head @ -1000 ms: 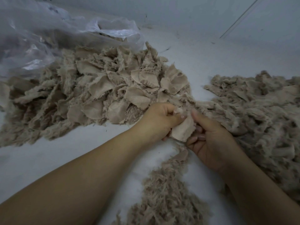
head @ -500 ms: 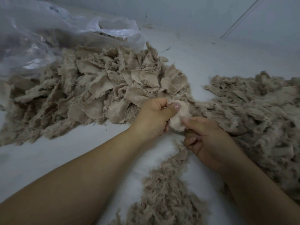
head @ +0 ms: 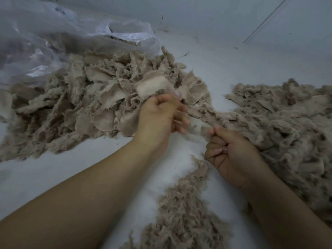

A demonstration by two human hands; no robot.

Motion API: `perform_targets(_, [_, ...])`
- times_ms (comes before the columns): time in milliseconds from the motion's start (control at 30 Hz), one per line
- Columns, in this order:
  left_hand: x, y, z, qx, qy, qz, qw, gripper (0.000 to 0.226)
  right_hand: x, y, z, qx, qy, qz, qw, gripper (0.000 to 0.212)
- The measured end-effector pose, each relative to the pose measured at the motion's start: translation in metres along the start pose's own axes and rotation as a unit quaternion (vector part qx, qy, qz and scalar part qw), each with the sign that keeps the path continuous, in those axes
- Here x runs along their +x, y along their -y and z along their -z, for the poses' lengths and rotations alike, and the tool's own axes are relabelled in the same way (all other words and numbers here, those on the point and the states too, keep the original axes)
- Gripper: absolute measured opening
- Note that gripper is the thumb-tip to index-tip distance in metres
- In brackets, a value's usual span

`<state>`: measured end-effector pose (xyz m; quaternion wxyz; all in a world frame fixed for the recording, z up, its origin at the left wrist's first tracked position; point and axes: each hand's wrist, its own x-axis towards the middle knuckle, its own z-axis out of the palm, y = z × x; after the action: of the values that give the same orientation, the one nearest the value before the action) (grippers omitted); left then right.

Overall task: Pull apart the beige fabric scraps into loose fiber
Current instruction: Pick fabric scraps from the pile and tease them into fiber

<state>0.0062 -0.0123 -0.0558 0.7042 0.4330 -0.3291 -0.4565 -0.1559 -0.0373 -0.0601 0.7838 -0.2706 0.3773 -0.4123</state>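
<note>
Both hands are in the middle of the white desk (head: pixel 224 69) and there's a pull under way: the left hand (head: pixel 159 119) has its fingers curled round a pale beige scrap (head: pixel 152 85) that sticks up above its knuckles, blurred with motion, while the right hand (head: pixel 231 155) is closed tight on a wisp of fibre (head: pixel 199 128) stretched across the gap between the two. So the piece in play sits between the hands, just in front of the big heap of fabric scraps (head: pixel 80 105) on the left. That heap is large, flat pieces with frayed edges spilling out of a clear plastic bag (head: pixel 45 42) at the back, and it looks untouched for the most part. Over on the right lies a broad mound of shredded fluff (head: pixel 287 123), and a trail of loose fibre (head: pixel 183 212) runs down the near side between the forearms. Judging by the piles, a good share is already teased apart, but the scrap heap is about as big as the finished mound, so I'd call this roughly half done, with plenty of pulling left.
</note>
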Motion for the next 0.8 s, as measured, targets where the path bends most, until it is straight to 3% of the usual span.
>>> perform_targets(67, [-0.005, 0.006, -0.001, 0.196, 0.037, 0.009, 0.98, 0.009, 0.0, 0.001, 0.0, 0.023, -0.004, -0.016, 1.0, 0.035])
perform_targets(133, [-0.007, 0.01, -0.001, 0.367, 0.146, 0.001, 0.919, 0.01, 0.0, 0.002, 0.0, 0.035, -0.012, -0.016, 0.999, 0.038])
perform_targets(200, [-0.008, 0.003, -0.001, 0.441, 0.292, 0.018, 0.848, 0.017, 0.0, 0.002, 0.0, 0.038, -0.016, -0.01, 0.999, 0.038])
perform_targets(267, [-0.008, -0.004, -0.001, 0.5, 0.389, 0.03, 0.774, 0.024, 0.001, 0.001, 0.0, 0.033, -0.017, -0.007, 0.999, 0.039])
perform_targets(300, [-0.008, -0.006, -0.001, 0.519, 0.41, 0.029, 0.75, 0.025, 0.001, 0.001, 0.0, 0.028, -0.016, -0.007, 0.999, 0.039])
perform_targets(367, [-0.011, -0.007, -0.002, 0.527, 0.425, 0.019, 0.735, 0.019, 0.001, 0.001, 0.0, 0.023, -0.014, -0.006, 1.0, 0.039])
perform_targets(433, [-0.013, -0.006, -0.002, 0.509, 0.41, 0.01, 0.756, 0.008, 0.001, 0.001, 0.0, 0.02, -0.016, -0.005, 1.0, 0.04])
perform_targets(533, [-0.01, -0.008, 0.003, 0.361, 0.302, 0.07, 0.879, 0.016, 0.001, 0.001, 0.001, 0.0, -0.003, -0.007, 1.0, 0.036])
perform_targets(600, [-0.006, -0.006, 0.004, 0.258, 0.205, 0.1, 0.939, 0.02, 0.0, 0.001, 0.0, -0.023, 0.019, -0.013, 0.999, 0.027])
perform_targets(667, [-0.004, -0.001, 0.002, 0.239, 0.136, 0.078, 0.958, 0.02, 0.0, 0.001, 0.001, -0.062, 0.041, -0.013, 0.997, 0.028])
perform_targets(800, [-0.007, 0.007, -0.004, 0.208, 0.102, 0.063, 0.971, 0.02, -0.005, 0.0, 0.0, -0.152, 0.105, 0.022, 0.982, 0.022])
